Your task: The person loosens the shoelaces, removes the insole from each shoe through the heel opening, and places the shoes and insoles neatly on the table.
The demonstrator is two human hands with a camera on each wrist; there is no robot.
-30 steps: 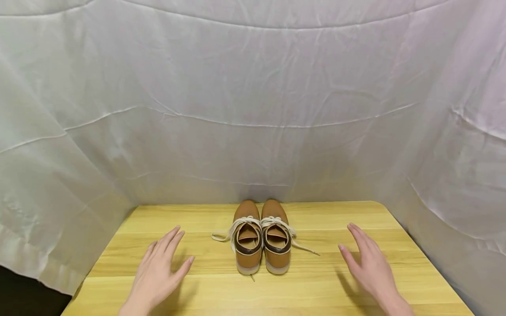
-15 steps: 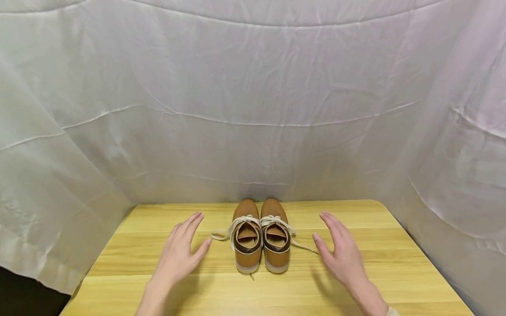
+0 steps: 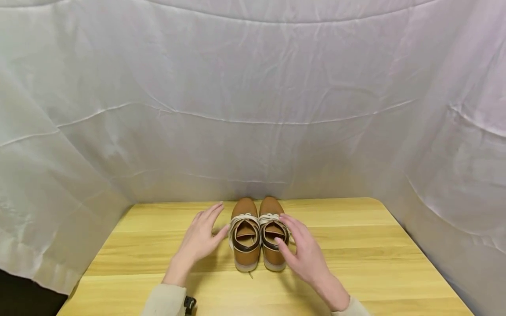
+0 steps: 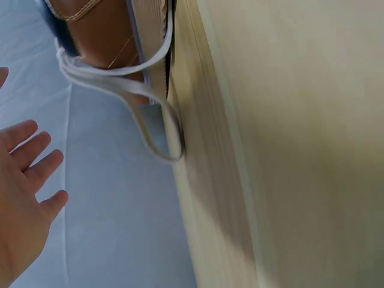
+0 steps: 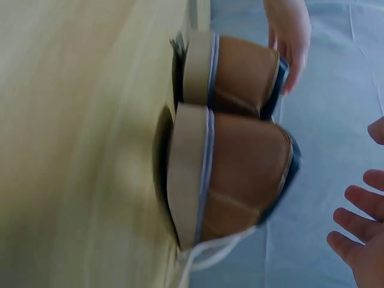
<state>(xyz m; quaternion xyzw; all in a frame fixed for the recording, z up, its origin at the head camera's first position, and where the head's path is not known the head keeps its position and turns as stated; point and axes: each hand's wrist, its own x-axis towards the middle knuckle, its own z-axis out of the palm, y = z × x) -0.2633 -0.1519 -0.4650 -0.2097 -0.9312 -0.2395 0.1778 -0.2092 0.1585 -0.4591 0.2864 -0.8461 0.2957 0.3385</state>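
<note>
A pair of brown lace-up shoes stands side by side at the middle of the wooden table, toes toward the cloth backdrop. My left hand is just left of the left shoe, fingers straight, thumb by its side. My right hand is against the outer side of the right shoe, its straight fingers over the cream laces. Neither hand grips anything. In the right wrist view both shoes' heels show, with my right fingers apart from them. A loose lace loop shows in the left wrist view.
A white cloth hangs close behind the shoes and wraps both sides of the table. The table's rounded far corners meet the cloth. A dark gap shows at the lower left.
Both hands have moved inward and forward from the table's sides until they flank the shoes. The shoes have stayed in place.
</note>
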